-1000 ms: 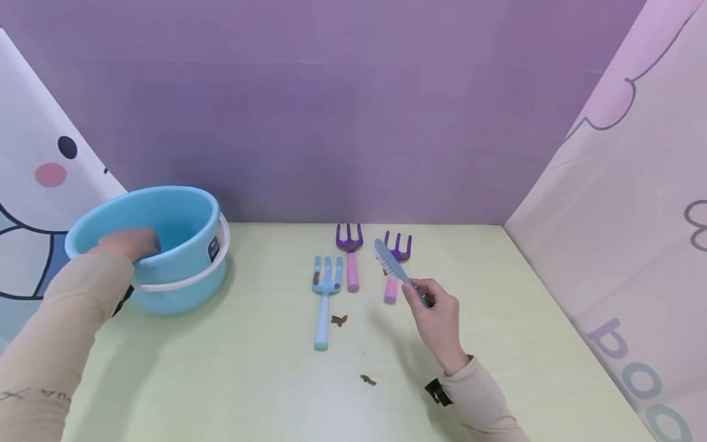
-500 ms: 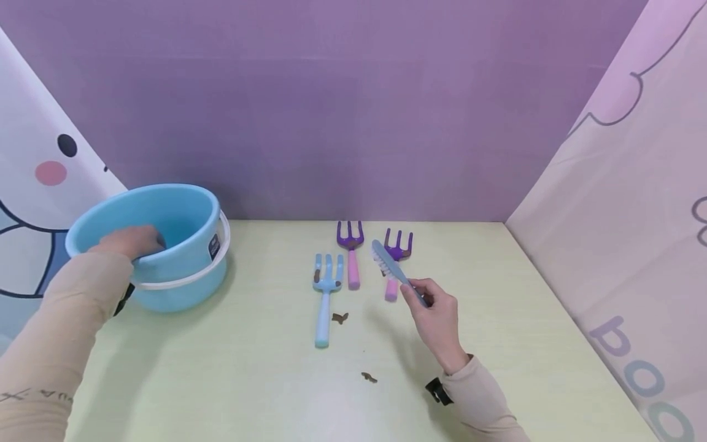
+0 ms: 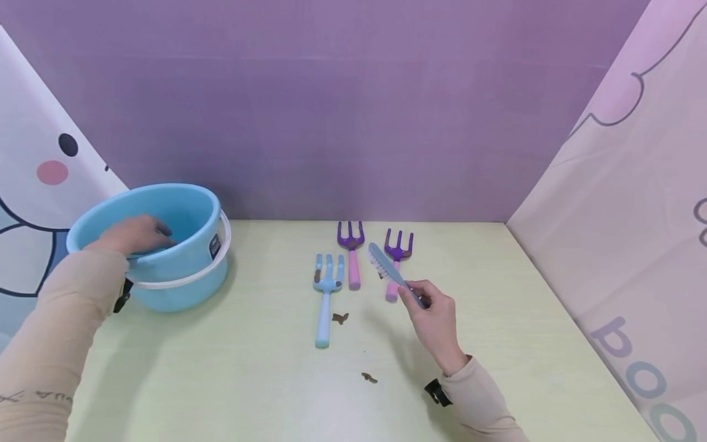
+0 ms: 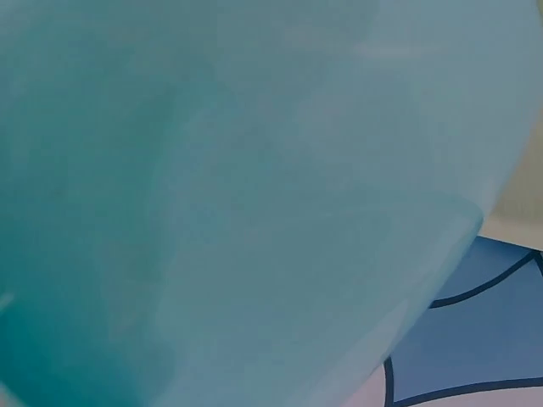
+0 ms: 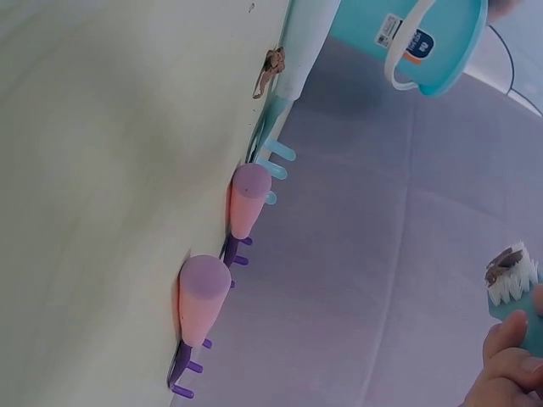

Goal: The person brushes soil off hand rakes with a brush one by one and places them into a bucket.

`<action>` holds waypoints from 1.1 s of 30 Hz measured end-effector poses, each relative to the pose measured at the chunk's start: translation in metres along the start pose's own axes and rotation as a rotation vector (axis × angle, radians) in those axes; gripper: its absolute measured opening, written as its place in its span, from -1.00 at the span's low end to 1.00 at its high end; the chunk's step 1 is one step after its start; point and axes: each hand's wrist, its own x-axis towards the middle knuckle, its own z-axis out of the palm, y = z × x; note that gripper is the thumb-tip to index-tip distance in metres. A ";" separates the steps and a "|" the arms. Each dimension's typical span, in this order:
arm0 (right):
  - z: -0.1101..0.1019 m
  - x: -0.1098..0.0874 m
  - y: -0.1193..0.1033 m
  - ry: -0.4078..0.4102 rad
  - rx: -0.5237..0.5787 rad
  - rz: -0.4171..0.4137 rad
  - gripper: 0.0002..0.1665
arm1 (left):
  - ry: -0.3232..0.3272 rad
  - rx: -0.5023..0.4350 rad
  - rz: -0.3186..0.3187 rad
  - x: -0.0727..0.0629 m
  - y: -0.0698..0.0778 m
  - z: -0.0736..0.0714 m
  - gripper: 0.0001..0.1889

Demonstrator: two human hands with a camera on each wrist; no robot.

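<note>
My right hand [image 3: 436, 319] pinches the handle of a blue-grey scrub brush [image 3: 386, 264], held over the table with its white bristles facing left and down. In the right wrist view a brown clump clings to the brush's bristles [image 5: 513, 275]. My left hand [image 3: 132, 234] reaches over the near rim of a light blue bucket [image 3: 177, 298]; its fingertips are mostly hidden, and I cannot tell whether it holds anything. A light blue hand fork [image 3: 323, 313] and two purple hand forks with pink handles, the middle one [image 3: 354, 270] and the right one [image 3: 392, 288], lie beyond the brush, with brown smears.
Brown bits lie on the pale table, one clump [image 3: 340, 318] beside the blue fork and another scrap [image 3: 369, 377] nearer me. The bucket's white handle [image 3: 190, 279] hangs down its side. A purple backdrop [image 3: 353, 123] closes off the back, and a printed sheet [image 3: 624, 245] the right.
My left hand has risen slightly and moved a little right at the bucket's rim. The brush has shifted slightly left and down in my right hand. The forks stay put.
</note>
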 end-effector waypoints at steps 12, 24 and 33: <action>0.001 -0.002 -0.001 -0.012 0.005 -0.001 -0.81 | 0.204 -0.055 0.077 -0.022 0.030 -0.013 -0.32; 0.002 -0.002 0.000 -0.027 -0.014 0.007 -0.83 | 0.381 -0.135 0.213 -0.058 0.070 0.020 -0.57; 0.002 -0.004 -0.001 -0.082 -0.049 0.040 -0.80 | 0.616 -0.086 0.339 -0.080 0.101 0.048 -0.71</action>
